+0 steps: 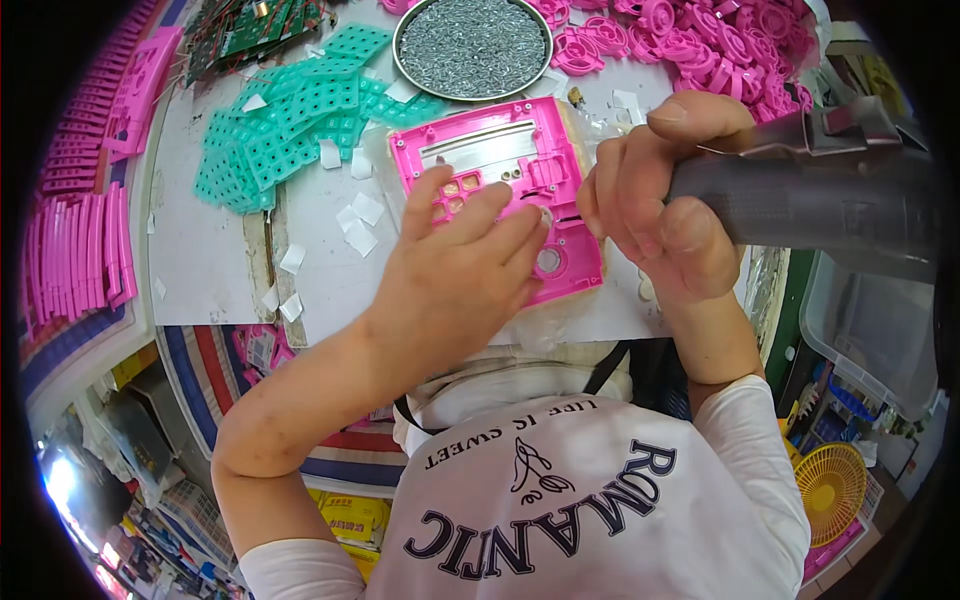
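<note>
A pink plastic casing (580, 265) lies inside up on the table in front of me, with a pale window strip, square key holes and a round opening. My left hand (455, 260) rests over it with fingers spread, fingertips touching its key holes and middle. On the casing's right, my right hand (665, 190) has its fingers and thumb closed around the end of a dark grey cylindrical tool (810, 200), which looks like an electric screwdriver with a metal clip. The tool's tip is hidden by the hand.
A round metal dish of small screws (472, 50) stands beyond the casing. Teal rubber keypads (290, 130) and white paper squares (360, 225) lie left of it. Pink rings (700, 45) pile up far right, circuit boards (255, 30) far left. Stacked pink parts (80, 255) edge the left.
</note>
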The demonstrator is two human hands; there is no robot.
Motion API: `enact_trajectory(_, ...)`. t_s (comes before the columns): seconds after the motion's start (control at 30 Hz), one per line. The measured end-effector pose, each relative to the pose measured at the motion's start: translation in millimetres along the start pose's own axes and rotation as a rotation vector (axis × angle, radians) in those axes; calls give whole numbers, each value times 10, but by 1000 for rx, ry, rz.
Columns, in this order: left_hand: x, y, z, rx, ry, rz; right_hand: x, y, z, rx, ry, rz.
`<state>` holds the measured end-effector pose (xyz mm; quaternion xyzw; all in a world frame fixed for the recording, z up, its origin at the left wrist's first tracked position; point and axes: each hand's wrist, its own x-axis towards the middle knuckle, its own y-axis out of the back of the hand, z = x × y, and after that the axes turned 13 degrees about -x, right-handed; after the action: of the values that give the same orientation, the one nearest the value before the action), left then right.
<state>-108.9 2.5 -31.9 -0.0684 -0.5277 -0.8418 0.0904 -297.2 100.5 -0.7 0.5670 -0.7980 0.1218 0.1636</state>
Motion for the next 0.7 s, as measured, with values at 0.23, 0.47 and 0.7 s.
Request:
enact_trajectory(0.23, -56, -131, 100, -12, 57, 100, -78, -107, 117, 61, -10, 31)
enact_trajectory(0.47, -74, -143, 52, -72, 34, 145, -132, -85, 192, -425, 45, -228)
enact_trajectory(0.7, -90, -126, 63, 16, -32, 45, -53, -36, 324, -144, 44, -256)
